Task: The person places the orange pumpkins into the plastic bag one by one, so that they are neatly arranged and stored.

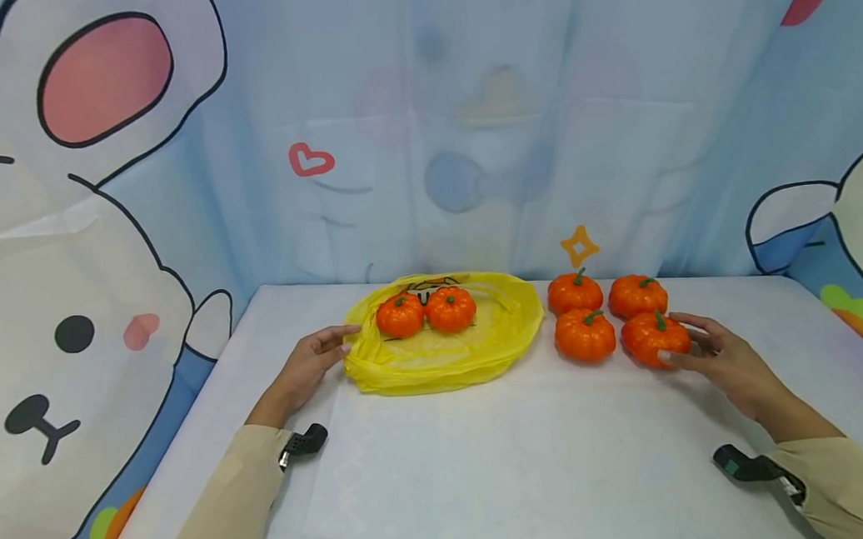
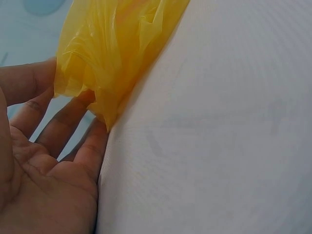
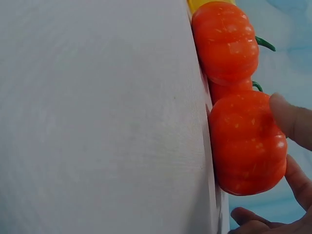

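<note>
My left hand (image 1: 309, 363) holds the left rim of a yellow plastic bag (image 1: 439, 377), which lies spread out with its mouth facing up. Thumb and fingertips meet the crinkled film in the left wrist view. Two small orange pumpkins with green stems, a left one (image 1: 400, 316) and a right one (image 1: 450, 309), sit side by side in the bag. My right hand (image 1: 731, 365) grips the front right pumpkin (image 1: 656, 340) of a cluster beside the bag, thumb at its near side and fingers behind it. That pumpkin (image 3: 248, 144) rests upright among its neighbours.
Left of the gripped pumpkin sits another front pumpkin (image 1: 585, 336). Behind stand a back left pumpkin (image 1: 574, 291) and a back right pumpkin (image 1: 637, 297). A white cloth covers the table (image 1: 446, 477); a blue cartoon curtain (image 1: 404, 96) hangs behind it.
</note>
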`<state>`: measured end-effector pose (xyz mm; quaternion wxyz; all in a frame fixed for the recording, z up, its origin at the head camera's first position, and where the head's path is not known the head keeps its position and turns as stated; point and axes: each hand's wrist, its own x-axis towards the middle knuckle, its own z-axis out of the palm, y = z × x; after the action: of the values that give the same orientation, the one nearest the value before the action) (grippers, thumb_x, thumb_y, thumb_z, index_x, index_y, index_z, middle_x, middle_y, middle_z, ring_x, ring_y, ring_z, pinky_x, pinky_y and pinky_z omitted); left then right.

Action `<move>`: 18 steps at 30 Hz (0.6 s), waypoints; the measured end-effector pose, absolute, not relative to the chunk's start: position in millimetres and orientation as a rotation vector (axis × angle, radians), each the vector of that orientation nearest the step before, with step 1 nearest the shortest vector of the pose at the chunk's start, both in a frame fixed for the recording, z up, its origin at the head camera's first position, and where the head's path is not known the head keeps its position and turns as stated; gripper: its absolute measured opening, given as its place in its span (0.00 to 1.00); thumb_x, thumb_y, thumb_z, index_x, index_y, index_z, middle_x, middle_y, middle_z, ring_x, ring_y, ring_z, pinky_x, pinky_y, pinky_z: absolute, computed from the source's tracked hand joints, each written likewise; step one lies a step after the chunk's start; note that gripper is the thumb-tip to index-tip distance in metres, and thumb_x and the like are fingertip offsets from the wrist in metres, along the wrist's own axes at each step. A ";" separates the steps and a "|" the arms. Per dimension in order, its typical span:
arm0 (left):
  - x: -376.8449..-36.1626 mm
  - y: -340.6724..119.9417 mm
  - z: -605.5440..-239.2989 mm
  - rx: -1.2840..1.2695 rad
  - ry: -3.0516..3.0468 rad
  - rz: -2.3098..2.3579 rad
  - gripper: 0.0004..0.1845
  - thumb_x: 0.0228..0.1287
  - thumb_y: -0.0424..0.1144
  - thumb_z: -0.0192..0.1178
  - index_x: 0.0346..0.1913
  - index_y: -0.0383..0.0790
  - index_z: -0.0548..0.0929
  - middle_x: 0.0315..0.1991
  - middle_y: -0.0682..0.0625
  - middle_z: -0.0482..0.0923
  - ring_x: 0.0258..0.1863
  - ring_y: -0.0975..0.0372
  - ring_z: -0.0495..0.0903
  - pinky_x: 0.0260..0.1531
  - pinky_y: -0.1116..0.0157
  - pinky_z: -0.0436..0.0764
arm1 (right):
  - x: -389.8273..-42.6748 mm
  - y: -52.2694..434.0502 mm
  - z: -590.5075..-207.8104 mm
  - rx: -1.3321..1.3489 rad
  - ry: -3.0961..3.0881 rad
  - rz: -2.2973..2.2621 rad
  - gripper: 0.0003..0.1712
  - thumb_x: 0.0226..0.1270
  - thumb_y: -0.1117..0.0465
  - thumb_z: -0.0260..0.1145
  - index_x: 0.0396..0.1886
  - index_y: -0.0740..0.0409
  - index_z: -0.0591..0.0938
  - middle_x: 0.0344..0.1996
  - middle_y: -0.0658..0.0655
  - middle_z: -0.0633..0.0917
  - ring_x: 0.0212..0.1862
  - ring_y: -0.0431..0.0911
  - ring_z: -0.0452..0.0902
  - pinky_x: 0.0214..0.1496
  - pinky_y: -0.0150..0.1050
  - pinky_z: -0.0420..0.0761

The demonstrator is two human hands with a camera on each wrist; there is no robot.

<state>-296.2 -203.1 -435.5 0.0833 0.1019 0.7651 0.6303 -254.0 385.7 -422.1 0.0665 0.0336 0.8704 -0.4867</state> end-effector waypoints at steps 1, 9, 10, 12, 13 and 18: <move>-296.7 -202.2 -435.6 0.308 2.278 1.881 0.23 0.73 0.37 0.55 0.67 0.36 0.73 0.74 0.42 0.62 0.77 0.50 0.54 0.76 0.48 0.54 | -253.8 386.1 -422.3 0.106 2.629 -1.471 0.53 0.67 0.46 0.67 0.81 0.48 0.46 0.76 0.75 0.40 0.74 0.76 0.39 0.68 0.75 0.53; -297.4 -198.7 -436.9 0.330 2.258 1.892 0.23 0.73 0.37 0.55 0.68 0.35 0.72 0.74 0.42 0.63 0.77 0.51 0.54 0.76 0.48 0.54 | -253.6 388.4 -421.1 0.136 2.685 -1.423 0.48 0.68 0.46 0.66 0.78 0.57 0.52 0.76 0.76 0.44 0.74 0.76 0.40 0.68 0.74 0.55; -297.2 -198.7 -436.9 0.331 2.258 1.893 0.23 0.73 0.37 0.55 0.68 0.35 0.72 0.74 0.42 0.63 0.76 0.51 0.55 0.76 0.48 0.54 | -253.6 388.2 -420.9 0.139 2.696 -1.415 0.48 0.68 0.46 0.65 0.78 0.58 0.53 0.76 0.76 0.45 0.74 0.76 0.41 0.67 0.74 0.55; -297.2 -199.0 -436.7 0.332 2.265 1.886 0.23 0.73 0.37 0.55 0.68 0.35 0.72 0.74 0.42 0.63 0.77 0.51 0.55 0.76 0.48 0.54 | -253.3 387.2 -420.4 0.140 2.729 -1.399 0.47 0.69 0.45 0.64 0.78 0.59 0.54 0.75 0.77 0.46 0.73 0.76 0.43 0.67 0.73 0.57; -297.2 -199.6 -436.5 0.332 2.277 1.873 0.23 0.73 0.37 0.55 0.68 0.36 0.72 0.74 0.42 0.63 0.77 0.51 0.55 0.76 0.48 0.55 | -253.0 386.8 -420.0 0.140 2.749 -1.393 0.47 0.69 0.44 0.63 0.78 0.59 0.54 0.75 0.77 0.47 0.73 0.76 0.44 0.66 0.73 0.58; -297.4 -203.5 -436.1 0.304 2.311 1.846 0.22 0.73 0.38 0.55 0.68 0.38 0.73 0.74 0.44 0.63 0.77 0.51 0.54 0.76 0.48 0.54 | -249.5 388.6 -416.8 0.148 2.838 -1.380 0.46 0.70 0.40 0.60 0.79 0.56 0.54 0.75 0.76 0.51 0.71 0.75 0.50 0.63 0.71 0.63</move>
<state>-297.4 -203.5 -436.1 0.0842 0.1019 0.7745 0.6187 -249.5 388.6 -416.8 -0.0089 0.0468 0.8983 -0.4369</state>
